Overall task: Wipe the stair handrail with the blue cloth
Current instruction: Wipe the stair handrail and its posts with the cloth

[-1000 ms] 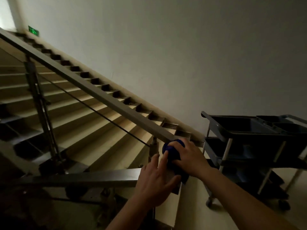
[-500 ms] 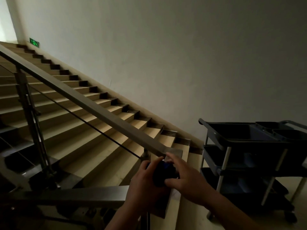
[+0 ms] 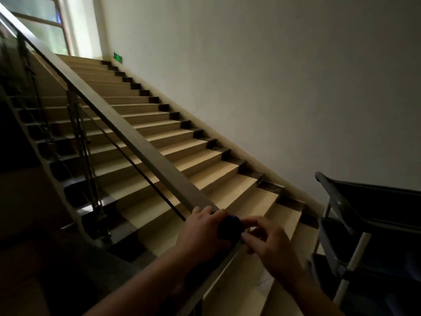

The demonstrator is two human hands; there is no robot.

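Observation:
A metal stair handrail [image 3: 127, 131] slopes up from the lower middle to the top left. At its low end a bunched dark blue cloth [image 3: 230, 226] sits on the rail. My left hand [image 3: 202, 231] lies over the rail with its fingers wrapped around the cloth's left side. Close on the cloth's right, my right hand [image 3: 266, 242] has its fingertips curled at the cloth's edge, blurred by motion. Whether it pinches the cloth I cannot tell. Most of the cloth is hidden by the hands.
Beige stairs [image 3: 164, 142] rise beside a white wall [image 3: 273, 76] to a bright window. A dark grey cleaning cart [image 3: 364, 224] stands at the lower right. Baluster posts [image 3: 79, 142] and a thin cable run under the rail at the left. A green exit sign [image 3: 118, 57] is on the wall.
The view has swung right and up along the stairs. The cloth passed from my right hand to my left, which now covers it on the rail end, and my right hand moved to its right side.

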